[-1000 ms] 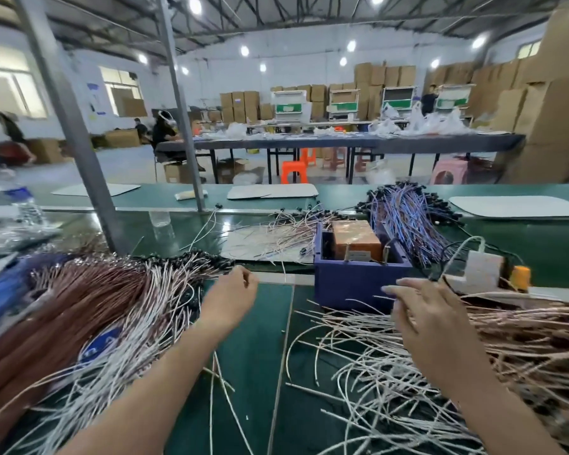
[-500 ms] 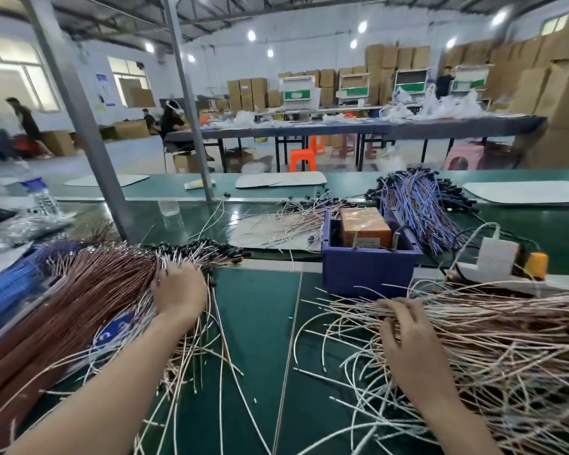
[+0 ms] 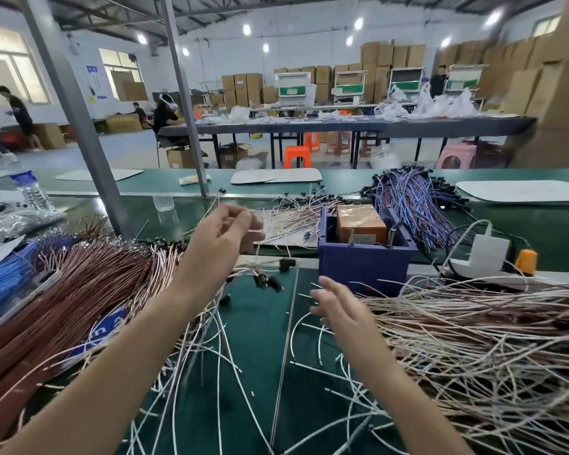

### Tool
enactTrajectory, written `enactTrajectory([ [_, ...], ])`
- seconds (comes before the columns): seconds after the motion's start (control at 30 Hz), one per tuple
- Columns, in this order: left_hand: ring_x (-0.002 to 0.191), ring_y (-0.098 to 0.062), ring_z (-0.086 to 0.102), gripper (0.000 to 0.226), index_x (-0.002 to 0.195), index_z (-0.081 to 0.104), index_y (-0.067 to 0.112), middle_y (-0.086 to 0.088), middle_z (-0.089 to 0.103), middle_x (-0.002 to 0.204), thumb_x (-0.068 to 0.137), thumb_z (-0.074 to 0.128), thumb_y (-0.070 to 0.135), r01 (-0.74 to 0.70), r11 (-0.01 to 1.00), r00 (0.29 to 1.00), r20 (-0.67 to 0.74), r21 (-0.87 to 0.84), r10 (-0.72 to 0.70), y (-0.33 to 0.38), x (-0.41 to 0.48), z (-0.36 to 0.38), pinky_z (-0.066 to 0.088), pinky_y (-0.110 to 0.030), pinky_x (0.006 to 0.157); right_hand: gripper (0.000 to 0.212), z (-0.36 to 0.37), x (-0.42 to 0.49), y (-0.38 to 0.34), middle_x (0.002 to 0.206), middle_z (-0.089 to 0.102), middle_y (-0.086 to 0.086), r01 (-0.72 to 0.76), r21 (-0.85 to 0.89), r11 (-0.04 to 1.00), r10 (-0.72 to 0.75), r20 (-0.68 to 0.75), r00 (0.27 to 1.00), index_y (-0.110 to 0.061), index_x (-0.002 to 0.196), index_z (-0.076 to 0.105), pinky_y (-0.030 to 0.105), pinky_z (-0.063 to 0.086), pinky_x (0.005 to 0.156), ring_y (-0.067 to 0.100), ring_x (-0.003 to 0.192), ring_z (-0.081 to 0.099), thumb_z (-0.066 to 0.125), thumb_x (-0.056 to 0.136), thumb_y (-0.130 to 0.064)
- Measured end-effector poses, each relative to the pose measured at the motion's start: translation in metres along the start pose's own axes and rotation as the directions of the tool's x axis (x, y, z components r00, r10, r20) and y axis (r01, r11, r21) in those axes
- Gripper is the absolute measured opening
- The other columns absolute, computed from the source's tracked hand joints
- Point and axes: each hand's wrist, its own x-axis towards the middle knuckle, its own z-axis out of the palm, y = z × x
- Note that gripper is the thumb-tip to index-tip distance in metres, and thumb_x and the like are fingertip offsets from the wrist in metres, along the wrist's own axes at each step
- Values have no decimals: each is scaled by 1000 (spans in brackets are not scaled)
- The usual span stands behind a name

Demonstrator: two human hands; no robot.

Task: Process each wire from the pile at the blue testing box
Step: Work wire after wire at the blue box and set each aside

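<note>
Two bare hands were over the green mat [image 3: 257,349]. Far to the left of the left hand lay a bundle of blue wires [image 3: 0,284]. Beside it, reaching as far as the left wrist, was the big pile of brown and white wires [image 3: 96,284], with black ends along its far edge. Beyond that pile stood a water bottle [image 3: 30,192], and a grey metal post [image 3: 76,126] rose from the bench just left of the left hand.

The left hand [image 3: 224,238] was up off the mat with its fingers curled, thumb and fingertips pinching a few white wires [image 3: 258,249]. These hung beneath the hand, and their black connectors [image 3: 268,282] dangled between the two hands.

The right hand [image 3: 339,310] was lower and nearer the body, palm down, fingers loosely spread and gripping nothing. Whether it touched the strands under it could not be told.

Just beyond its fingertips stood the blue testing box [image 3: 365,264], with an orange block [image 3: 360,223] inside. From the right wrist outward to the right spread a second pile of pinkish-white wires [image 3: 473,339], with loose strands spilling onto the mat below the hand.

Beyond and to the right of the box lay a sheaf of purple and blue wires [image 3: 414,205]. Further right of the right hand sat a white adapter [image 3: 488,246] and, beside it, an orange plug [image 3: 526,261].
</note>
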Motion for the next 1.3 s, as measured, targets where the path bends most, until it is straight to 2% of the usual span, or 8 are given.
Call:
enactTrajectory([
  [0.2, 92, -19, 74, 20, 103, 64, 5, -6, 76, 102, 104, 47, 15, 174, 984, 979, 115, -22, -170, -34, -21, -24, 59, -32, 78, 31, 48, 28, -8, 111, 63, -3, -235, 340, 911, 231, 55, 971, -25, 134, 51, 34, 55, 86, 16, 96, 67, 54, 103, -32],
  [0.3, 62, -18, 66, 17, 98, 61, 10, -13, 74, 89, 104, 48, 19, 196, 930, 969, 86, 311, -233, -58, -20, -48, 51, -22, 53, 17, 57, 37, -3, 105, 67, 3, -238, 382, 893, 263, -13, 965, -20, 119, 57, 29, 54, 73, 14, 79, 66, 59, 102, -21],
  [0.4, 57, -9, 56, 23, 103, 61, 18, -4, 68, 83, 107, 42, 30, 73, 515, 954, 90, 854, -286, -84, -20, -67, 46, -19, 49, 13, 58, 41, 1, 106, 69, 6, -261, 307, 915, 285, -38, 958, -20, 114, 58, 29, 55, 70, 13, 81, 65, 60, 102, -21],
  [0.53, 110, -17, 58, 42, 144, 44, 22, -3, 58, 127, 102, 40, 27, -159, 93, 981, 168, 983, -97, -96, -17, -58, 51, -34, 96, 16, 56, 40, 5, 105, 66, 4, -271, 173, 947, 283, -50, 958, -18, 117, 60, 28, 54, 75, 13, 85, 62, 57, 103, -24],
  [0.83, 138, -18, 41, 51, 153, 36, 22, 1, 49, 147, 105, 40, 41, -369, 519, 929, 332, 771, 166, -88, -10, -3, 28, -36, 118, 15, 35, 38, -33, 107, 69, 1, 118, 163, 979, -75, -250, 965, -18, 111, 59, 17, 47, 84, 14, 103, 64, 54, 102, -30],
  [0.93, 114, -19, 58, 43, 138, 52, 23, 2, 68, 120, 106, 32, 45, -400, 546, 916, 346, 736, 205, -81, -3, 6, 37, -37, 107, 25, 21, 38, -59, 109, 76, 1, 209, 424, 881, -108, -250, 962, -9, 122, 53, 31, 51, 98, 17, 109, 70, 48, 105, -27],
  [1.1, 59, -12, 59, 41, 102, 57, 23, 6, 65, 73, 105, 26, 50, -406, 565, 913, 351, 718, 208, -71, 4, 6, 54, -40, 66, 19, -37, 28, -105, 70, 64, 0, 354, 722, 595, -92, -377, 922, -13, 93, 52, 30, 58, 68, 15, 64, 62, 44, 106, -25],
  [1.3, 50, -5, 51, 44, 85, 45, 26, 11, 53, 61, 100, 17, 57, -501, 483, 864, 387, 718, 322, -29, 16, 23, 41, -28, 51, 17, -73, 10, -109, 62, 44, -9, 345, 153, 926, -243, -457, 856, -22, 94, 53, 17, 26, 38, 3, 45, 32, 40, 105, -19],
])
